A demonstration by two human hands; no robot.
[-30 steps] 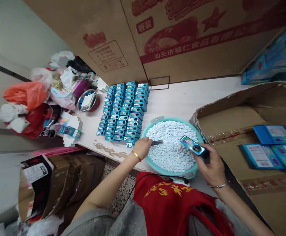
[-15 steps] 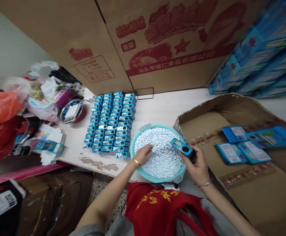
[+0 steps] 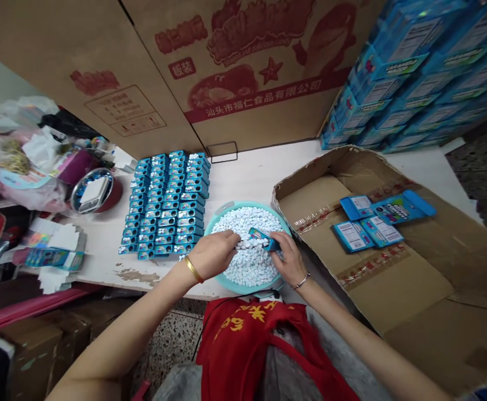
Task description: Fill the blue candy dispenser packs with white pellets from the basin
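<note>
In my right hand [image 3: 288,259] is a small blue candy box [image 3: 260,236], tilted over a turquoise basin [image 3: 222,210] of small white candies [image 3: 249,270]. My left hand [image 3: 215,253], with a gold bangle at its wrist, is at the left of the basin. Its fingers are pinched together close to the box; what lies between them is hidden. A short line of white candies shows between those fingertips and the box. Left of the basin stand rows of similar blue boxes [image 3: 166,206], with round holes in their ends and white candies showing at several.
An open cardboard carton [image 3: 310,206] with several blue packs [image 3: 388,220] is at the right. Blue display boxes [image 3: 398,94] are stacked behind it. A large printed carton [image 3: 243,117] forms the back. A metal bowl [image 3: 97,192] and plastic bags [image 3: 38,189] lie left.
My left hand has risen from the candies toward the box. My right hand has brought the box closer and tilted it. The whole view has shifted to the right.
</note>
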